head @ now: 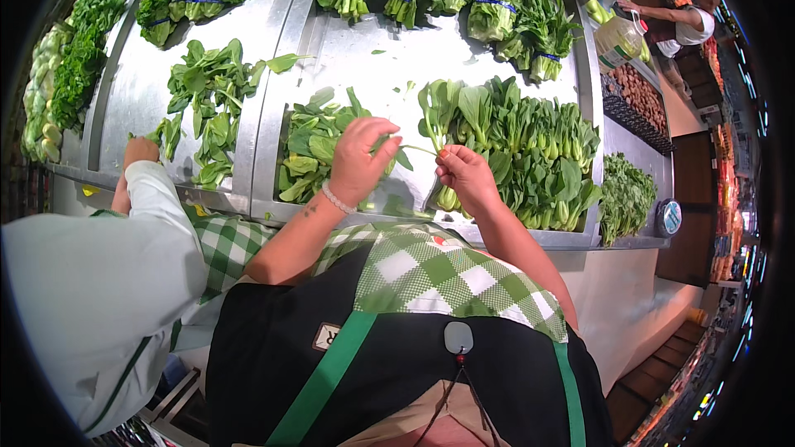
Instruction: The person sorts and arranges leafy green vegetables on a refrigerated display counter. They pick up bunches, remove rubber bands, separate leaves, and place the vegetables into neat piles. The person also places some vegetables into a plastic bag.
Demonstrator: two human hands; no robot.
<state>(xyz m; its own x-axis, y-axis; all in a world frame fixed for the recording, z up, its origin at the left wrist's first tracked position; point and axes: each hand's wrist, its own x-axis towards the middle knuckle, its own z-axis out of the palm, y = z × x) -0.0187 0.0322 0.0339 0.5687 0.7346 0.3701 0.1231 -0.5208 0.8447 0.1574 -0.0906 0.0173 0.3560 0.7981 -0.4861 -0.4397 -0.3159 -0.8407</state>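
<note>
My right hand (pixel 467 175) pinches the end of a thin green stalk (pixel 420 149) between thumb and fingertips. The stalk runs left towards my left hand (pixel 365 158), which is half curled beside it; a leaf hangs below its fingers. Whether the left fingers touch the stalk cannot be made out. Under and left of my left hand lies a heap of loose green leaves (pixel 307 136). Rows of bok choy (pixel 534 136) lie in the metal tray to the right of my right hand, and one bok choy (pixel 441 105) lies just above its fingertips.
Banded leafy bunches (pixel 497 6) line the far side of the metal counter (pixel 372 68). At the left, a co-worker's hand (pixel 141 150) is at more loose greens (pixel 214 93). A large plastic jug (pixel 621 43), a black crate of brown produce (pixel 640 105) and cilantro-like herbs (pixel 626 195) are at the right.
</note>
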